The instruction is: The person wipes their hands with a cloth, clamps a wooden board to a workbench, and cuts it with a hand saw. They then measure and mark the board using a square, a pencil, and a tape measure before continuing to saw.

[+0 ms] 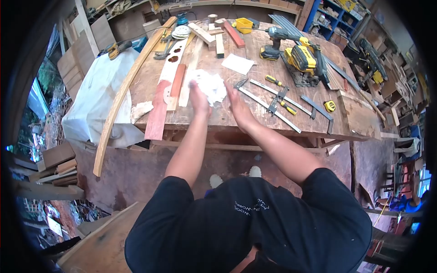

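A crumpled white cloth point(210, 86) lies on the wooden workbench point(277, 116), between my two hands. My left hand point(199, 98) rests along the cloth's left side, fingers stretched and partly hidden by it. Just off the right edge, my right hand point(238, 106) is held edge-on with straight fingers and nothing in it. Left of my left hand are a reddish-brown wood strip point(177, 79) and a long board point(157, 109) with a red-stained end. Beside my right hand lies a bar clamp point(268, 105). A white paper sheet point(237, 64) sits beyond the cloth.
A second clamp point(282, 96), a tape measure point(329, 106), a cordless drill point(274, 42) and a yellow jigsaw-like power tool point(300, 59) occupy the right side. A hammer point(165, 49) and a yellow bin point(244, 25) stand farther back. One long timber point(119, 98) overhangs the bench's left front.
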`<action>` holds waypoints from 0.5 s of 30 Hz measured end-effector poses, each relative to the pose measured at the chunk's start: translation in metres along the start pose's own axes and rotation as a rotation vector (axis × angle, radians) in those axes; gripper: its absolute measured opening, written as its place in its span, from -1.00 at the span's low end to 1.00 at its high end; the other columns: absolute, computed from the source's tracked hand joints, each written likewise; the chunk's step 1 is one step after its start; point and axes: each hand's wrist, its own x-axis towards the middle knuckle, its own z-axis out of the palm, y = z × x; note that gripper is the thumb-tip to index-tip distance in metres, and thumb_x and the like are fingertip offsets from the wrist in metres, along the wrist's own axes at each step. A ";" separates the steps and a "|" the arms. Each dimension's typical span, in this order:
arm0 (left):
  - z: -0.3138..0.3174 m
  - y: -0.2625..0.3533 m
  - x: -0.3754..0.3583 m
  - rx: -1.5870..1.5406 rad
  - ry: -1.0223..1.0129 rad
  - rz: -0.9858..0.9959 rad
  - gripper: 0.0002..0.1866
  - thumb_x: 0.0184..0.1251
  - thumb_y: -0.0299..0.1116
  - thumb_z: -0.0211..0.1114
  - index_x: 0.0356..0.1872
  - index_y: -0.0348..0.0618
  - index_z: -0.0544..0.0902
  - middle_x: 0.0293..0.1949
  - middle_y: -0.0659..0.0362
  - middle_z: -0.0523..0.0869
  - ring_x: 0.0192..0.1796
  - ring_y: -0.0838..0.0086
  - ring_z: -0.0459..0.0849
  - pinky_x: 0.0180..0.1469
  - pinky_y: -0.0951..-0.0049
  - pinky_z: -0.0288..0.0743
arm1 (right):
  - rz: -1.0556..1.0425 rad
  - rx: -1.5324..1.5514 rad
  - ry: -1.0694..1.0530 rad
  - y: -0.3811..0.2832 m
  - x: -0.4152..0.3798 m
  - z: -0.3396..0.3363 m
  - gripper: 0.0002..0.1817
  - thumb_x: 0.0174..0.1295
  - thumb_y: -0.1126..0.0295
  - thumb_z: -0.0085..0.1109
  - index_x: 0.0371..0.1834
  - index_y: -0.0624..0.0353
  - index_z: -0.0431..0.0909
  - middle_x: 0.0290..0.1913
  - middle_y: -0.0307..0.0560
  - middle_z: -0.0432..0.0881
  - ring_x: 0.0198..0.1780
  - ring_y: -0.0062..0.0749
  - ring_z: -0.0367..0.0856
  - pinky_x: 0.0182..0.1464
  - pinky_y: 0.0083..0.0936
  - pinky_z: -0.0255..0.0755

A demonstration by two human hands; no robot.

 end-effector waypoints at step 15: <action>0.144 -0.080 -0.045 -0.336 -0.100 -0.305 0.01 0.24 0.55 -0.36 0.55 0.02 -0.04 0.50 0.01 0.12 0.49 0.15 0.14 0.48 0.06 0.00 | 0.253 -0.146 0.262 0.028 0.049 -0.152 -0.45 0.45 0.01 -0.08 0.22 0.30 0.43 -0.05 0.14 0.67 0.06 -0.18 0.61 0.14 -0.30 0.43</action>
